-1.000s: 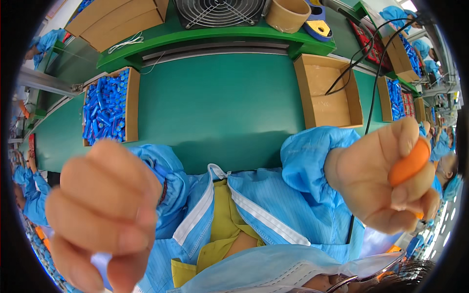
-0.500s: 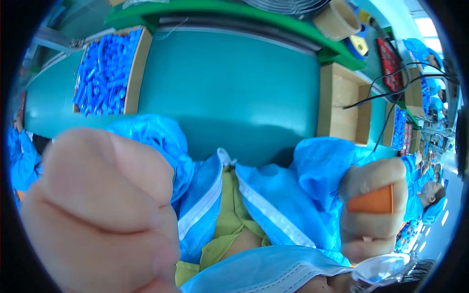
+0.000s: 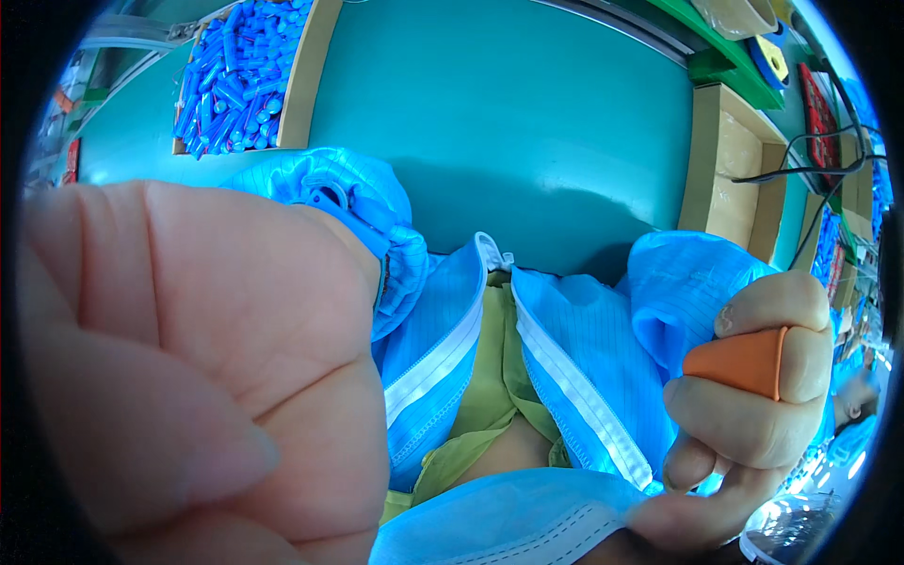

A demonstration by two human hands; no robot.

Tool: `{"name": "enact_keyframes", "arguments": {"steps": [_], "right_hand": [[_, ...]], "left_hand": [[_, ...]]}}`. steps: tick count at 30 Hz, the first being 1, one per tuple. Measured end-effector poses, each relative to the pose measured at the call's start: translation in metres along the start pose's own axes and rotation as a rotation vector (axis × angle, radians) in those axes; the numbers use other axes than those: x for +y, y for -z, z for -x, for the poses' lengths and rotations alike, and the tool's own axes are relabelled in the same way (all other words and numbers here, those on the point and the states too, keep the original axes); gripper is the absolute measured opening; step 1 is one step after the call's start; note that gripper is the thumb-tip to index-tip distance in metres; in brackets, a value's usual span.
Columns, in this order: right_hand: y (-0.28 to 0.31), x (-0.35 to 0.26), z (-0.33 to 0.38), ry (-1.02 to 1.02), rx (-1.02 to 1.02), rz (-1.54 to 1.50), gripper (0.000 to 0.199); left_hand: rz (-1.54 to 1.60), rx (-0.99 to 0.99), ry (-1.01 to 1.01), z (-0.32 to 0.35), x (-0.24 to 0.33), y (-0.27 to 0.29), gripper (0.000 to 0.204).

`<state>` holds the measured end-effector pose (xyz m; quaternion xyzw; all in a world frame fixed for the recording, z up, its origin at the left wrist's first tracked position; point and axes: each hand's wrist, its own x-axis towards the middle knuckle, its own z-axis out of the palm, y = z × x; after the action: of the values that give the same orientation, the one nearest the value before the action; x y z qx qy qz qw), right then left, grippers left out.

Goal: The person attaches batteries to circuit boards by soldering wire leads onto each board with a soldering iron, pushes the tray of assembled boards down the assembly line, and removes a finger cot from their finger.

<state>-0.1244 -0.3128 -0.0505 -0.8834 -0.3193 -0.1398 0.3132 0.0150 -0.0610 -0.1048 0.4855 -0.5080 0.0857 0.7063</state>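
Very close up, my left hand (image 3: pixel 217 311) fills the left side with its creased palm. Its fingers bend inward, one tip lying across the palm; anything within them is hidden. My right hand (image 3: pixel 758 405) is raised at the right, closed, with its fingers curled. An orange finger cot (image 3: pixel 739 363) covers one of its fingers. The thumb of that hand lies low, beside a light blue face mask (image 3: pixel 508 518) and clear eyewear (image 3: pixel 796 527). Whatever the right fingertips grip cannot be made out. Both arms wear blue sleeves.
A cardboard box (image 3: pixel 311 75) of blue cylindrical parts stands on the green table (image 3: pixel 508 122) at the far left. At the right is another cardboard box (image 3: pixel 702 169), crossed by black cables (image 3: pixel 800 176). Beyond it are a green rail (image 3: pixel 725 61) and co-workers in blue.
The view has shifted, so the table and boxes sit higher and farther right. My left hand has turned, showing more palm. My right hand's lower fingers and thumb have spread somewhat.
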Motion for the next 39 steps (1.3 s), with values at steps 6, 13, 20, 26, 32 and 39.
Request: {"name": "enact_keyframes", "arguments": {"steps": [6, 13, 20, 26, 32, 39], "right_hand": [[0.000, -0.014, -0.020, -0.187, -0.054, -0.003, 0.014], [-0.005, -0.037, -0.034, -0.580, -0.047, 0.030, 0.018], [-0.014, -0.039, -0.039, -0.900, -0.056, 0.055, 0.023], [-0.039, -0.010, -0.020, -0.649, 0.154, 0.066, 0.020], [-0.033, -0.009, -0.049, -0.295, 0.178, 0.033, 0.011], [-0.068, 0.001, -0.024, 0.018, 0.693, -0.636, 0.009]], "left_hand": [[-0.001, -0.001, -0.014, -0.003, -0.003, 0.002, 0.011], [0.027, -0.027, 0.017, -0.005, -0.007, 0.000, 0.011], [0.038, -0.037, 0.034, -0.005, -0.009, -0.006, 0.012], [0.066, -0.045, 0.038, -0.009, -0.020, -0.019, 0.012], [0.039, 0.076, -0.032, -0.004, -0.022, -0.017, 0.012], [-0.062, 0.274, -0.222, 0.005, -0.021, -0.019, 0.012]]}}
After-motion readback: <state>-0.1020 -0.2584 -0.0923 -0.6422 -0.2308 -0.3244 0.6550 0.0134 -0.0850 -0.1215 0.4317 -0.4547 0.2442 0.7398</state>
